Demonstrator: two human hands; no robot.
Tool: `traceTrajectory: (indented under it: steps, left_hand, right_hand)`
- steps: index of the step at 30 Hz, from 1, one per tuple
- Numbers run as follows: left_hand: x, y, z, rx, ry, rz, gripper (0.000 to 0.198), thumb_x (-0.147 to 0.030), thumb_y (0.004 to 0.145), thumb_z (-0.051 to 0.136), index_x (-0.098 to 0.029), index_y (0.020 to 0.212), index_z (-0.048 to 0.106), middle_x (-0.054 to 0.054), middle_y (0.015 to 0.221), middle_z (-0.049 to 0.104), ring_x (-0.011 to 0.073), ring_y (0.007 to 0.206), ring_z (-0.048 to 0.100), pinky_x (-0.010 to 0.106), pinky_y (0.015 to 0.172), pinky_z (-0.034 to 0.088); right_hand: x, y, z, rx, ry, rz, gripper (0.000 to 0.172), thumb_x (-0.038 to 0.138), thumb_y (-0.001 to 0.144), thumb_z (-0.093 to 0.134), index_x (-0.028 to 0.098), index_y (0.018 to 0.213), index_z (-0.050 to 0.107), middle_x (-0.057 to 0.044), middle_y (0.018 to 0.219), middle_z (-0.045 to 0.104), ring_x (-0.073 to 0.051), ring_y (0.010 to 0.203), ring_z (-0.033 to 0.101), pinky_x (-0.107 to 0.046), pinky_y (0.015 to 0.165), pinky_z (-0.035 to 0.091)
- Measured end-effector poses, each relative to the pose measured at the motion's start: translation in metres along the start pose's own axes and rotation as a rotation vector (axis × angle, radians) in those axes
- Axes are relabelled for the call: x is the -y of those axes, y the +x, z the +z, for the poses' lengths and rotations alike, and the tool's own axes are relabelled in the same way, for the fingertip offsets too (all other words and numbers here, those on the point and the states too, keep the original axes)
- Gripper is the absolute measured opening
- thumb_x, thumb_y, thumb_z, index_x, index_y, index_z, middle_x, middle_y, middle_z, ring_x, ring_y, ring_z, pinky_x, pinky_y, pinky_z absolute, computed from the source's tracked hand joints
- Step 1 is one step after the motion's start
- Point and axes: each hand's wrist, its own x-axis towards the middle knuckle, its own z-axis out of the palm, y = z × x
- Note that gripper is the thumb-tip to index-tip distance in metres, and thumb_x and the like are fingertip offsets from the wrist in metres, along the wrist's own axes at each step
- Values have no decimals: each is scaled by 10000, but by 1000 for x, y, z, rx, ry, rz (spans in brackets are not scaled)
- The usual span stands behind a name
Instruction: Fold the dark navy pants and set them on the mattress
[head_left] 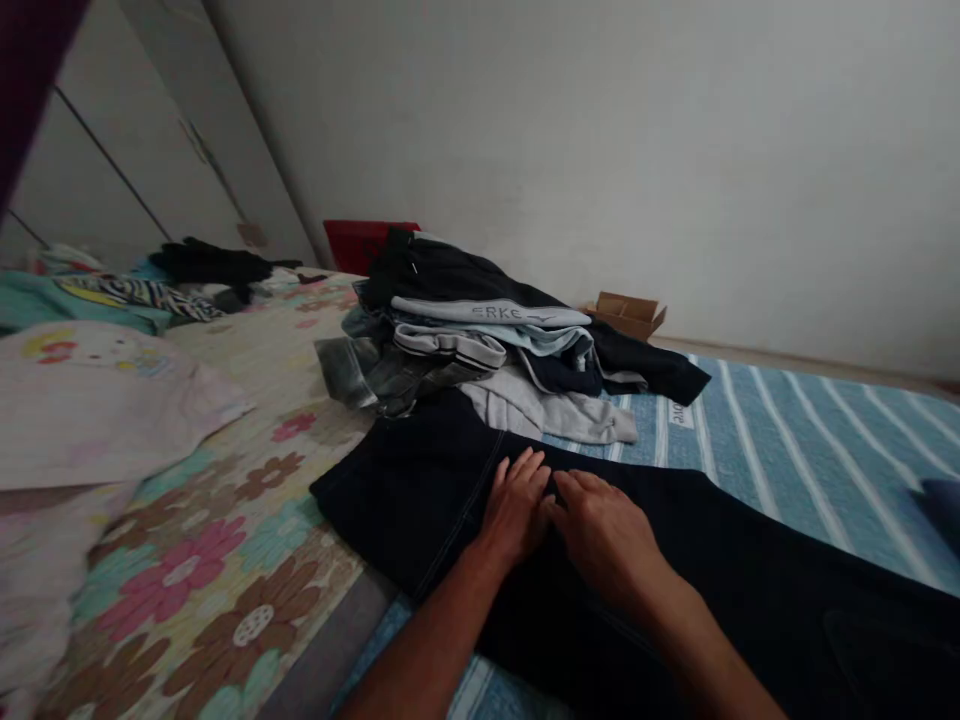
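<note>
A pair of dark navy trousers (442, 490) lies flat across the bed, with pale stitching along a seam and a pocket outline at the right. My left hand (519, 505) rests palm down on the cloth, its fingers stretched out. Close beside it, my right hand (607, 525) presses on the same trousers with its fingers slightly bent and the thumb near the left hand. Neither hand lifts the fabric. Part of the trousers is hidden under my forearms and beyond the right edge of the picture.
Behind the trousers sits a pile of clothes (480, 320), with a grey sleeve (555, 405) trailing out. Beneath lie a blue striped sheet (795, 440) and a floral cover (262, 560). A pink garment (105, 400) is at left. A cardboard box (628, 315) stands by the wall.
</note>
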Motion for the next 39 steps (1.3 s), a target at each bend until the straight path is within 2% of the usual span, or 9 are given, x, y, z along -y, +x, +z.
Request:
traceTrajectory:
  steps: [2, 5, 12, 17, 20, 24, 26, 29, 39]
  left_hand:
    - [0, 1, -2, -57, -18, -16, 316, -163, 857, 437, -167, 1153, 549, 110, 1377, 464, 212, 1339, 307, 448, 1092, 244]
    - [2, 1, -3, -118, 4, -33, 309, -104, 833, 432, -147, 1109, 565, 122, 1365, 474, 212, 1334, 314, 425, 1087, 265]
    - [5, -2, -7, 5, 39, -35, 376, -107, 831, 415, -143, 1186, 533, 93, 1414, 422, 204, 1359, 262, 422, 1104, 233]
    - [4, -8, -40, 34, 54, -66, 372, -187, 834, 475, -157, 1201, 532, 110, 1430, 393, 216, 1347, 293, 401, 1082, 277]
    - [27, -15, -71, -63, 138, -156, 403, -219, 849, 468, -156, 1245, 507, 120, 1419, 405, 213, 1321, 342, 384, 1069, 296]
    - [84, -30, -111, -186, 301, -456, 415, -273, 850, 455, -130, 1235, 514, 144, 1381, 448, 255, 1289, 388, 408, 1041, 330]
    - [113, -39, -125, -187, 273, -630, 453, -310, 837, 462, -122, 1247, 502, 152, 1369, 460, 281, 1278, 400, 409, 1028, 340]
    - [143, -50, -137, -158, 202, -737, 456, -366, 812, 476, -120, 1189, 551, 165, 1202, 599, 313, 1133, 539, 412, 926, 424]
    - [168, -49, -145, -115, -170, -718, 344, -491, 657, 592, -178, 759, 691, 34, 768, 713, 243, 795, 665, 275, 693, 492]
  right_hand:
    - [-11, 13, 26, -9, -16, 42, 478, 312, 928, 348, 118, 1360, 413, -138, 1394, 417, -271, 1292, 352, -408, 1025, 303]
    - [-21, 22, 59, -15, -39, 86, 581, 433, 937, 322, 119, 1426, 301, -128, 1486, 244, -263, 1377, 161, -439, 1079, 190]
    - [-30, 24, 90, -3, -116, 73, 714, 584, 918, 254, 96, 1439, 240, -146, 1503, 157, -272, 1388, 87, -468, 1096, 97]
    - [-31, 24, 93, -22, -101, 76, 727, 603, 909, 250, 99, 1433, 259, -135, 1503, 165, -270, 1388, 92, -464, 1099, 96]
    - [-31, 23, 96, -35, -96, 73, 724, 602, 907, 260, 103, 1431, 267, -132, 1503, 167, -268, 1388, 90, -465, 1101, 89]
    - [-32, 23, 98, -49, -66, 66, 720, 597, 908, 262, 101, 1429, 273, -133, 1502, 168, -273, 1388, 87, -471, 1101, 82]
    - [-32, 23, 97, -50, -58, 64, 718, 596, 907, 267, 102, 1429, 275, -134, 1502, 166, -274, 1387, 92, -469, 1101, 84]
    - [-31, 23, 97, -43, -65, 66, 718, 596, 907, 268, 103, 1429, 274, -137, 1502, 165, -271, 1387, 97, -465, 1101, 89]
    - [-30, 24, 93, -31, -47, 81, 712, 584, 906, 292, 106, 1433, 265, -133, 1503, 163, -266, 1388, 90, -464, 1101, 84]
